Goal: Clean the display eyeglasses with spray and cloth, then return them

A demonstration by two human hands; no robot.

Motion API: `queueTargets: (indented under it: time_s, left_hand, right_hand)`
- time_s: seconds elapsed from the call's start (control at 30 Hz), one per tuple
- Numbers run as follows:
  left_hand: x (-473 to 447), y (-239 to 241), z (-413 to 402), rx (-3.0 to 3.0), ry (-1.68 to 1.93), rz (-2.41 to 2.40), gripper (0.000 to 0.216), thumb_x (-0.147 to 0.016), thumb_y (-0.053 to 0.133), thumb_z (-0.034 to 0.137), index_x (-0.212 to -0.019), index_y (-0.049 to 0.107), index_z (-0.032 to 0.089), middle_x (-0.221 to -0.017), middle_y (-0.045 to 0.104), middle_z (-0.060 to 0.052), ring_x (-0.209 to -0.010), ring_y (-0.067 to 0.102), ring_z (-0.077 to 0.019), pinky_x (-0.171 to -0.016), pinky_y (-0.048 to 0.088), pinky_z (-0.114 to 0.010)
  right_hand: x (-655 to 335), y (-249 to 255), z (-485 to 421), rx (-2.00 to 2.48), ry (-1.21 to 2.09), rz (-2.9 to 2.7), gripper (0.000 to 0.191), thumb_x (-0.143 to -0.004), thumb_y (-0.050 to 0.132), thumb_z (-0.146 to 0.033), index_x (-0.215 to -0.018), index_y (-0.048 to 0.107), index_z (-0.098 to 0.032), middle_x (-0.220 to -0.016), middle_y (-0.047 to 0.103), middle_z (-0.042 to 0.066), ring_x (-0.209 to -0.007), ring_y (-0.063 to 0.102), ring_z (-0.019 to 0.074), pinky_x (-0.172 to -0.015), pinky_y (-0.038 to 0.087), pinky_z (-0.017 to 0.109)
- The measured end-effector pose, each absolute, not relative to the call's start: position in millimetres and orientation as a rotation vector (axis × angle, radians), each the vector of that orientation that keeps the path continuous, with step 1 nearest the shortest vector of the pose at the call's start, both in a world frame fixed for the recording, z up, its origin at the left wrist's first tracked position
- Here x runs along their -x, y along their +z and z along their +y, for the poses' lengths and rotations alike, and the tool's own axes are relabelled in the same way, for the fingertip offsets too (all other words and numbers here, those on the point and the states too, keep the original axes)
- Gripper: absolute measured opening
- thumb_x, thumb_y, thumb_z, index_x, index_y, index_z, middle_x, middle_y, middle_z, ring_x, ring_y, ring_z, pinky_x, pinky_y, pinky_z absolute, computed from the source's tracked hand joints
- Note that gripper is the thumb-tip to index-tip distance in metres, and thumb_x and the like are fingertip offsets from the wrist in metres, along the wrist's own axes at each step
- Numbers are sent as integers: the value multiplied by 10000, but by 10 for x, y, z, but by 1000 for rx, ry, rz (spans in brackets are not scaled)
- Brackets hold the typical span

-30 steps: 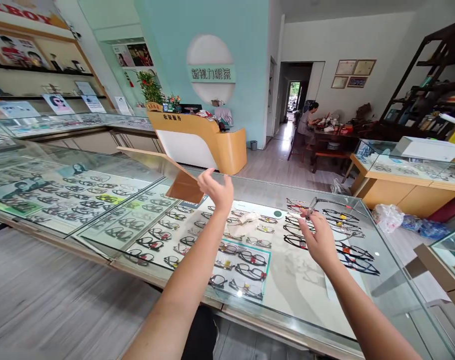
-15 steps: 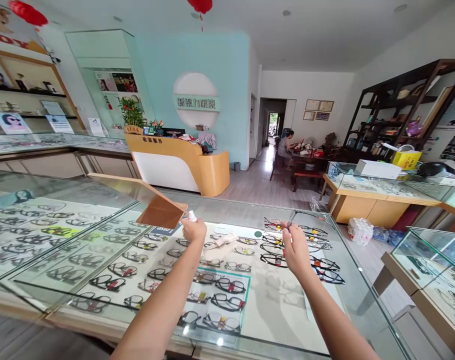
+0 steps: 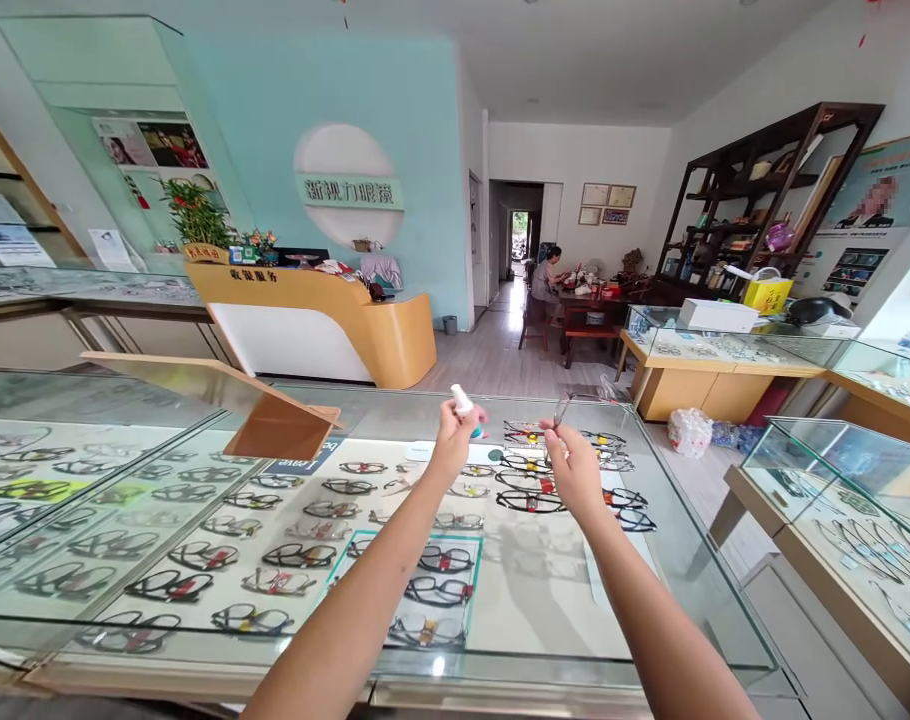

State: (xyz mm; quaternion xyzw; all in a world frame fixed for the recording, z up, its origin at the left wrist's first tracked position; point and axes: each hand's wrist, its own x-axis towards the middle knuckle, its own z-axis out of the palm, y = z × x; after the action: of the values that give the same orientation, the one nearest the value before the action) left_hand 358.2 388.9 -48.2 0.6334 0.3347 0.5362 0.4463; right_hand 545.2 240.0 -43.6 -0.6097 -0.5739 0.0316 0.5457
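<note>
My left hand (image 3: 455,437) is wrapped round a small spray bottle (image 3: 462,399) with a white top, held tilted above the glass display case (image 3: 530,640). To its right, my right hand (image 3: 571,462) pinches a pair of eyeglasses (image 3: 562,408) by a thin dark part; the rest reaches out beyond the fingers and is hard to make out. Below the hands, under the glass, rows of spectacle frames (image 3: 440,592) lie on a pale lining. A brown angled stand (image 3: 282,425) rests on the case to the left of my left hand.
A reception counter (image 3: 395,345) stands beyond the case, with a grey bin (image 3: 450,325) beside it. A person (image 3: 546,280) sits at a dark table farther back. More glass cases (image 3: 837,500) stand on the right, with plastic bags (image 3: 690,432) on the floor.
My left hand has moved right with the spray bottle, closer to my right hand. The right hand still holds the eyeglasses. The camera view has turned somewhat to the right.
</note>
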Motion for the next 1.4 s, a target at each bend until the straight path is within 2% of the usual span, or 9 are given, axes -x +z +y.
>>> queueTargets:
  time_s: [0.07,0.17,0.23,0.37,0.5,0.7,0.9,1.2,1.4]
  left_hand:
    - [-3614,-456,3731,-1409,1159,570,478,-913,683,564,-1199,430,276,-1086,657,-36,-990,674,-184,-789,625,-348]
    - [-3554,-396,3580,-1188,953,379,464,-844,752,522,-1145,512,263,-893,579,0,-806,606,-176,-653,550,-306]
    - [-3510,-359,3537,-1113,850,322,450,-860,681,647,-994,571,232,-785,521,-3,-710,548,-177,-581,485,-305]
    - [-3474,-315,3510,-1083,713,281,744,-872,440,940,-701,529,221,-629,411,5,-572,445,-160,-509,393,-314]
    - [-3456,-282,3486,-1101,697,281,836,-856,328,1004,-603,492,225,-566,368,3,-517,407,-152,-495,352,-319]
    - [-3443,-299,3480,-1157,666,262,868,-816,259,1043,-520,436,246,-451,256,30,-421,296,-127,-449,296,-315]
    - [-3488,-423,3492,-1449,823,498,788,-810,487,955,-499,484,231,-416,358,15,-398,362,-115,-458,269,-295]
    - [-3516,-491,3486,-1515,816,577,679,-850,493,818,-502,477,236,-405,395,7,-399,450,-138,-467,304,-292]
    - [-3527,-502,3467,-1495,802,584,619,-843,501,796,-575,491,238,-392,394,22,-387,408,-133,-455,301,-288]
  right_hand:
    - [-5452,-407,2382,1419,133,-1363,462,-1119,458,-546,-1232,765,-219,-1284,806,138,-1237,728,326,-1096,494,475]
    - [-5420,-377,2352,1371,231,-1411,444,-1126,457,-547,-1185,763,-231,-1228,813,112,-1190,733,301,-1049,500,419]
    - [-5380,-370,2334,1354,300,-1464,463,-1140,417,-549,-1160,751,-228,-1179,803,98,-1125,725,279,-997,498,387]
    - [-5288,-366,2302,1333,459,-1569,524,-1155,351,-566,-1125,731,-208,-1068,763,80,-993,682,244,-913,483,357]
    - [-5224,-350,2285,1316,555,-1618,543,-1154,354,-585,-1106,745,-211,-975,724,55,-905,634,222,-854,464,342]
    - [-5179,-349,2268,1218,661,-1595,537,-1144,390,-605,-1118,759,-215,-1036,737,65,-1000,638,233,-936,478,362]
    - [-5087,-330,2233,1112,827,-1599,554,-1120,425,-655,-1096,769,-221,-1047,753,73,-984,659,232,-941,516,367]
    - [-5030,-293,2219,1053,893,-1609,566,-1112,425,-674,-1060,766,-226,-1029,737,70,-948,635,223,-913,517,361]
    - [-5030,-288,2221,1042,897,-1621,571,-1111,420,-681,-1068,761,-224,-1038,737,72,-944,640,223,-915,528,366]
